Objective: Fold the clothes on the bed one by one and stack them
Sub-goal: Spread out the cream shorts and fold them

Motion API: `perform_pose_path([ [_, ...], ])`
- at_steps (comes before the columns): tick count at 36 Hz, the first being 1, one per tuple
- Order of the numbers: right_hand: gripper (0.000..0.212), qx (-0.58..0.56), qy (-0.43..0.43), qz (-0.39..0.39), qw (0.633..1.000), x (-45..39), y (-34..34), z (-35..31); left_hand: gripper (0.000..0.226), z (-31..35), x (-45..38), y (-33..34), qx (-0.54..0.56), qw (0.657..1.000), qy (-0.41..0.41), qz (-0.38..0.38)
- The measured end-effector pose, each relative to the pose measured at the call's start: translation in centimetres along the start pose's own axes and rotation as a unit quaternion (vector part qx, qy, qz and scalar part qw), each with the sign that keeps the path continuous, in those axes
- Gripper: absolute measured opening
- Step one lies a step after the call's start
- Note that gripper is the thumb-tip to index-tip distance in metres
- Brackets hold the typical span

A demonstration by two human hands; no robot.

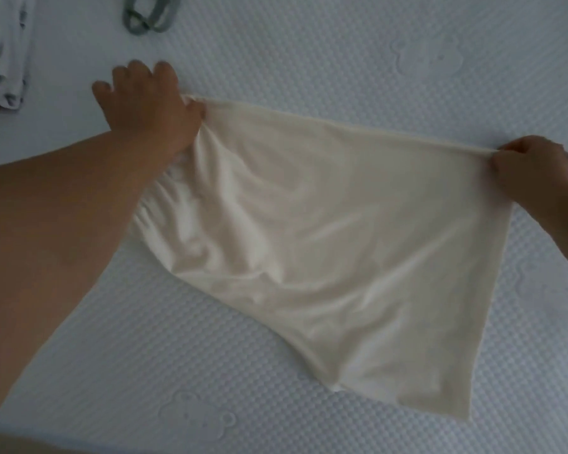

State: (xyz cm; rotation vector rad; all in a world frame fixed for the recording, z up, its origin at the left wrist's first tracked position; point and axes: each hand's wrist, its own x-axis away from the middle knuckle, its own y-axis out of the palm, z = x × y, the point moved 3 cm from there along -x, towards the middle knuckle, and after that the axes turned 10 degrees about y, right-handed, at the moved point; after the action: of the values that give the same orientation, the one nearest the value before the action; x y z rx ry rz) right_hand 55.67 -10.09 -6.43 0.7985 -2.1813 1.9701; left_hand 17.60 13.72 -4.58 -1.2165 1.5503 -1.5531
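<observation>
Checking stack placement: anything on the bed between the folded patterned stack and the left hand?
Head view: nothing, only bare quilted mattress between the folded stack and the left hand. Grey clips lie farther up.

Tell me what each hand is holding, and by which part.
Both hold the cream cloth by its far edge: the left hand grips the left corner, the right hand pinches the right corner.

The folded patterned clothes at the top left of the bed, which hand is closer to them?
Left. The left hand grips the cream garment just right of the folded patterned clothes; the right hand holds its opposite corner, far across.
</observation>
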Motion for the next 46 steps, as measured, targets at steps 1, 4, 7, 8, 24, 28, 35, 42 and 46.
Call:
perform_pose_path([
  [1, 0.026, -0.004, 0.005, 0.003, 1.000, 0.2, 0.0, -0.1, 0.057, -0.2, 0.5, -0.3, 0.025, 0.999, 0.005, 0.028],
  [4, 0.034, -0.031, 0.002, 0.050, 0.998, 1.1, -0.3, 0.0, 0.056, 0.3, 2.6, -1.3, 0.115, 0.987, 0.066, 0.090],
  [7, 0.048, -0.054, -0.088, 0.114, 0.988, 3.9, -0.6, 0.1, 0.049, 3.6, 6.9, -1.2, 0.178, 0.970, 0.158, 0.042],
  [8, 0.051, -0.065, -0.118, 0.112, 0.985, 5.1, -0.6, 0.1, 0.047, 5.0, 8.7, -0.9, 0.200, 0.961, 0.191, 0.022],
  [24, 0.066, 0.149, -0.335, -0.009, 0.930, 15.0, 4.1, 9.9, 0.075, 8.1, 13.9, 5.9, 0.067, 0.955, 0.282, -0.067],
  [28, 0.067, 0.071, -0.253, -0.017, 0.965, 17.6, 3.7, 12.6, 0.069, 9.9, 16.8, 3.8, 0.128, 0.949, 0.283, -0.046],
  [35, 0.063, -0.033, -0.059, -0.059, 0.996, 23.8, 5.1, 18.4, 0.037, 13.5, 29.4, 2.3, 0.268, 0.914, 0.295, -0.079],
  [42, 0.039, -0.185, 0.161, -0.129, 0.961, 24.7, 5.7, 21.1, 0.065, 14.5, 34.3, 4.8, 0.332, 0.915, 0.137, -0.186],
  [46, 0.016, -0.258, 0.190, -0.175, 0.931, 24.0, 6.2, 21.6, 0.068, 15.7, 34.0, 5.5, 0.353, 0.921, 0.080, -0.145],
])
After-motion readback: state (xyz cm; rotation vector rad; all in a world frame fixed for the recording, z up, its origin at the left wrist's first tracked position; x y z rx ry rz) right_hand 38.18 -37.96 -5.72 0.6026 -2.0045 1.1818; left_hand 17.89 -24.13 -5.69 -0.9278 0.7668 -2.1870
